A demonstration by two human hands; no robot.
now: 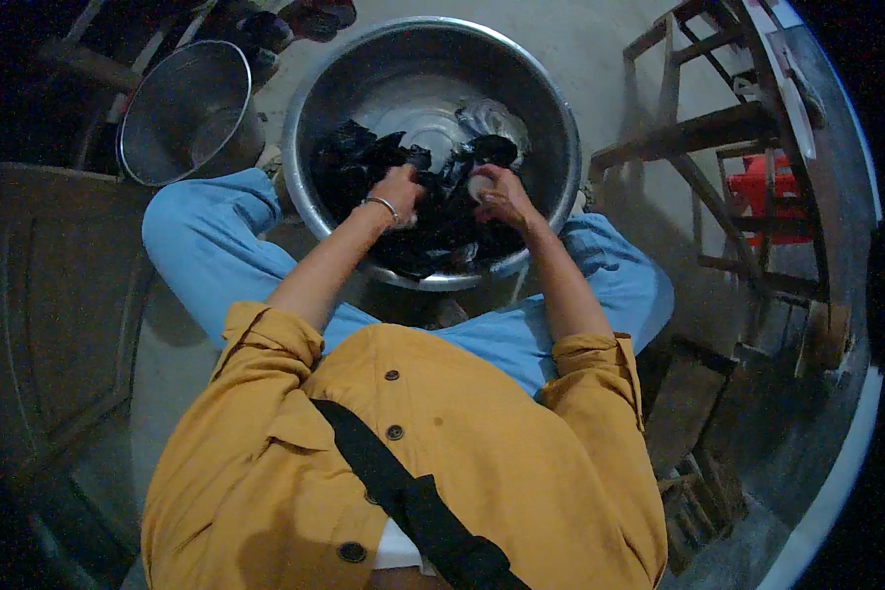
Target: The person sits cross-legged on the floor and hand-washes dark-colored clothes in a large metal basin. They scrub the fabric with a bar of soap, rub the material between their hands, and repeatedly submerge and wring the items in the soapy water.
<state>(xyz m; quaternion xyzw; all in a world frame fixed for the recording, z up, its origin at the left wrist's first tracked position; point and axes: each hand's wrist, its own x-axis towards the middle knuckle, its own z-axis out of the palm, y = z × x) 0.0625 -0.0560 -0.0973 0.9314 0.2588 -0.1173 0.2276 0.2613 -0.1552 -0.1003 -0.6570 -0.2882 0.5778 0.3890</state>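
Here, black cloth (438, 221) lies under the left fingers (409, 180).

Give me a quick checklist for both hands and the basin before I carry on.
1. Left hand at the dark material: ok.
2. Right hand holding the pale object: ok.
3. Dark material inside the rim of the metal basin: ok.
4. Sleeves rolled up, outside the basin: ok.
5. Left wrist free of jewellery: not ok, a bracelet is on it.
6. What the pale object is: cannot tell, the fingers partly cover it.
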